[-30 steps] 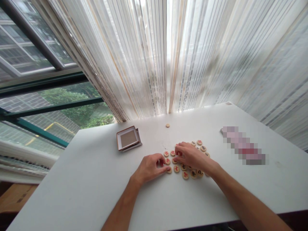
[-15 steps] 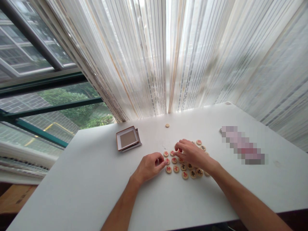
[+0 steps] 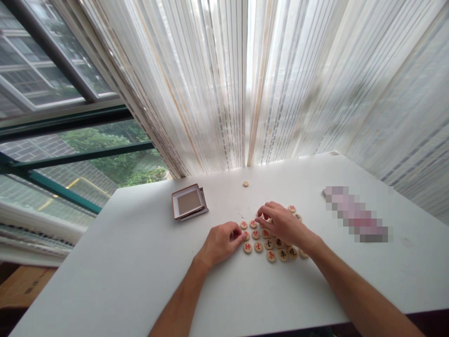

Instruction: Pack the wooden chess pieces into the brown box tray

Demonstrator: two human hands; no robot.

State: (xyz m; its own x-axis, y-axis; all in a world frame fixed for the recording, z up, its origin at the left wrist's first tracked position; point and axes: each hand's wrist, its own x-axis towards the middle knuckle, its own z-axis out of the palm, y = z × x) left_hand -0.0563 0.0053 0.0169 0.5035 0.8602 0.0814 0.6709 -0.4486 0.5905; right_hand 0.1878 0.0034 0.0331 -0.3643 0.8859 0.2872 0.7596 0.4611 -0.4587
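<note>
Several round wooden Chinese chess pieces point(image 3: 258, 246), marked with red or black characters, lie flat in uneven rows on the white table. Beside the left end of the rows, my left hand point(image 3: 220, 241) has its thumb and curled fingers at the edge of a red-marked piece point(image 3: 246, 235). My right hand point(image 3: 280, 222) reaches over the back of the group, thumb and index finger bent around a piece whose face is mostly covered. Its palm and wrist hide other pieces. Near the front lie black-marked pieces point(image 3: 292, 253) and a red-marked one point(image 3: 271, 255).
An open shallow box point(image 3: 189, 201) rests on another flat part at the back left. A single piece point(image 3: 246, 184) lies apart near the curtain point(image 3: 217, 93). A long pixelated pinkish object point(image 3: 356, 215) is on the right of the table point(image 3: 115, 271). A window stands at left.
The view has shifted slightly. My right fingers have drawn closer together at the back of the rows, around a piece there. My left hand stays beside the left end.
</note>
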